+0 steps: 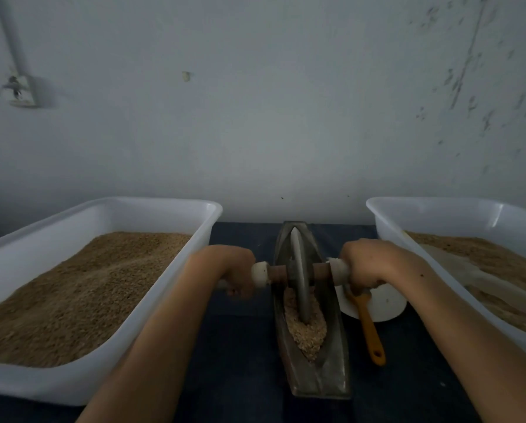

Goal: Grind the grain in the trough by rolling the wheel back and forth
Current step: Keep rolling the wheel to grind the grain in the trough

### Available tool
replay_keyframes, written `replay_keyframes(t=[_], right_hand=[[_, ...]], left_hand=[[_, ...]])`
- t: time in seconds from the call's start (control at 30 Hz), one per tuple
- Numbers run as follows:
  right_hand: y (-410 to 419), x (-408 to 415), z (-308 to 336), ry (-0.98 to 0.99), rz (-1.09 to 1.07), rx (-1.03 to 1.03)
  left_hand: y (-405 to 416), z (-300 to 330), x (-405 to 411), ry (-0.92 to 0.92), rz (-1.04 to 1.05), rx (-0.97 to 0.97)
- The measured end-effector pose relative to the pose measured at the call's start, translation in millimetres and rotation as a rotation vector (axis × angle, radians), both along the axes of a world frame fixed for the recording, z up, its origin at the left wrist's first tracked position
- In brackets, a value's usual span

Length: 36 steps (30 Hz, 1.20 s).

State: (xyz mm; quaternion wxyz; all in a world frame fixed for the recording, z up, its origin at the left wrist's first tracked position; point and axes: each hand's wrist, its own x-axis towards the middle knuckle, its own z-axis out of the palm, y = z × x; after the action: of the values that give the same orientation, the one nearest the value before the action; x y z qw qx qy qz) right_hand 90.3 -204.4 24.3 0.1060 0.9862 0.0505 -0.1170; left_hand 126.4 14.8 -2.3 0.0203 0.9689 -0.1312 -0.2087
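Trough (309, 366): a long, boat-shaped grey vessel running lengthwise away from the person on a dark table (243, 346), between the two forearms.
Grain (306, 326): pale crushed bits heaped in the near half of the trough, touching the foot of the wheel.
Wheel (299, 276): a thin grey disc standing upright on edge in the trough, its lower rim sunk in the grain, midway between the hands.
Axle (278, 271): a brown rod through the wheel's centre with white sleeves at both ends.
Left hand (235, 273): fingers curled round the left handle, just left of the trough.
Right hand (364, 267): fingers wrapped round the right handle, just right of the trough.
Brush (368, 325): orange handle lying beside the trough, under the right hand, against a white dish (383, 303).
Left tub (164, 300): white, filled with brown grain.
Right tub (386, 218): white, part filled with grain.
Wall (270, 117): pale, behind everything.
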Motion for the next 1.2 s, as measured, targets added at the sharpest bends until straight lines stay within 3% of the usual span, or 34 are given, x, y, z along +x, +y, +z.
replay_keyframes(t=[0.1,0.27,0.37,0.53,0.73,0.87,1.0,1.2], right_hand=[[0,2,-4,-0.108,0.021,0.002],[-2,8,-17,-0.373,0.025,0.072],[-2,9,-22,-0.447,0.028,0.088],[-2,8,-18,-0.420,0.063,0.041],[-3,1,0,0.024,-0.008,0.035],[-3,-2,3,0.111,-0.005,0.018],[-2,4,-3,-0.039,0.013,0.015],[-5,13,-21,-0.416,0.045,0.097]], left_hand=[[-1,-4,3,-0.087,0.049,-0.042],[-7,-13,5,-0.517,0.082,0.024],[-8,-16,4,-0.645,0.076,0.013],[-5,-14,4,-0.471,0.085,0.053],[0,1,1,-0.050,0.030,0.018],[1,7,-4,0.067,-0.010,0.030],[0,0,0,-0.023,0.036,0.000],[-7,-13,6,-0.492,0.095,0.028]])
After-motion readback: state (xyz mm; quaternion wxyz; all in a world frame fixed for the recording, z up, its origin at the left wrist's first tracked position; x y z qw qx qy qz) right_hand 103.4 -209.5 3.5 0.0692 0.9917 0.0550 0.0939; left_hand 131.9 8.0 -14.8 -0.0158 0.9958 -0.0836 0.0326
